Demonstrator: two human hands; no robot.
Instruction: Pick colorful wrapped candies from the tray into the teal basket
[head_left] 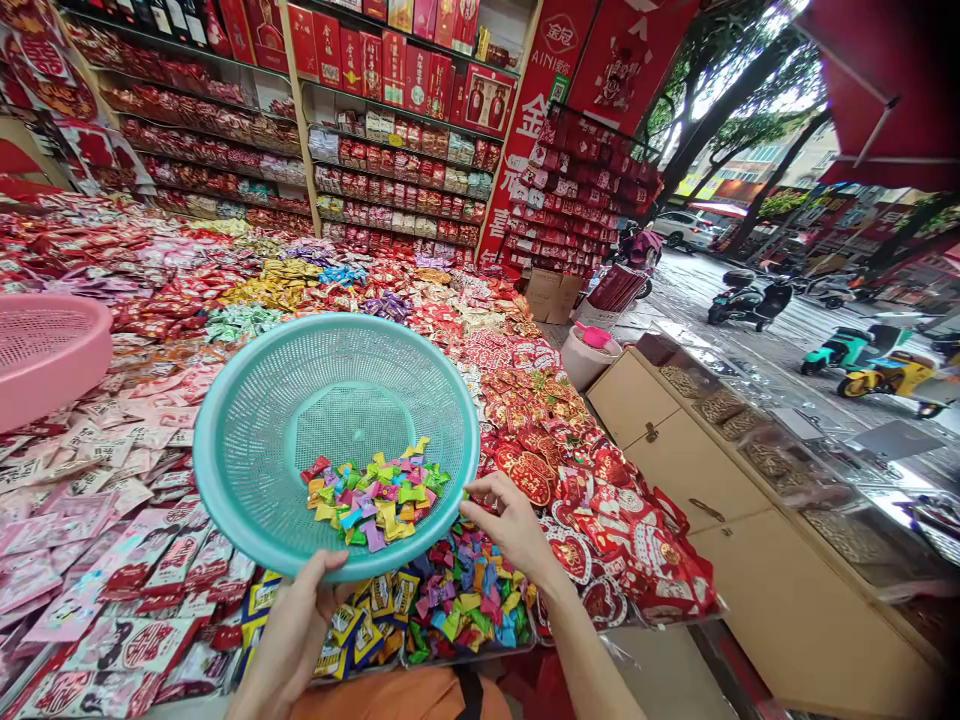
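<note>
A round teal plastic basket (255,400) tilts toward me over the candy display, with small colourful wrapped candies (379,495) gathered in its lower part. My left hand (311,605) grips the near rim, thumb on top and fingers underneath. At the right rim is my right hand (506,520), its thumb and index finger pinched close together; a small greenish bit shows at the fingertips, too small to name. Below the basket lie a heap of similar twisted colourful candies (476,600) and yellow-and-blue packets (360,630).
A pink basket (56,365) is at the far left. Red packets (600,510) cover the display's right side, beside a tan cabinet (720,520). A white bucket (589,355) with a pink scoop, stocked shelves (397,130) and parked scooters (750,300) stand farther back.
</note>
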